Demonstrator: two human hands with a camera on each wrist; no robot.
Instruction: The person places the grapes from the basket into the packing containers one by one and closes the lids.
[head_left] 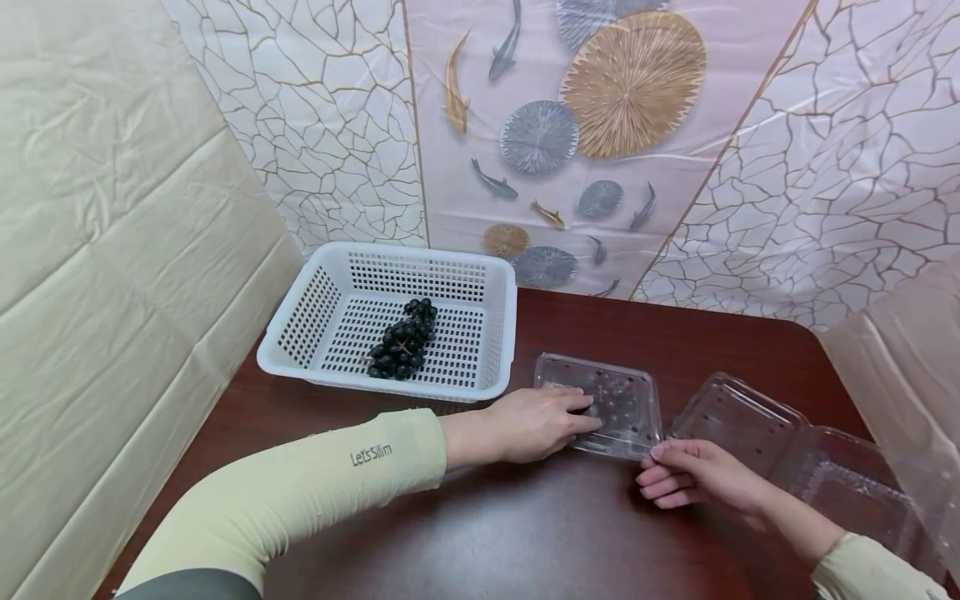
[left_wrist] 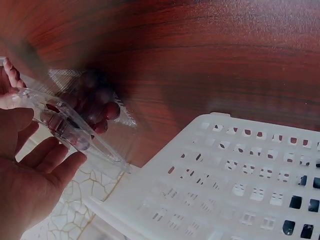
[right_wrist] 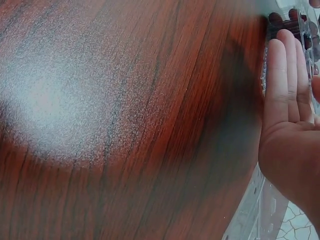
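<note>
A clear plastic clamshell box with dark grapes inside lies on the table, right of the white basket. My left hand rests over its left side, the outstretched fingers touching the lid. At the near right corner my right hand pinches the box's edge with thumb and forefinger. The other right fingers lie fairly straight along the box's side, close over the table. A bunch of dark grapes sits in the basket, beyond my left forearm.
An open clear clamshell box lies to the right, behind my right wrist, its two halves side by side. The dark wood table meets a patterned cloth wall at the back. Cream cloth walls stand at both sides.
</note>
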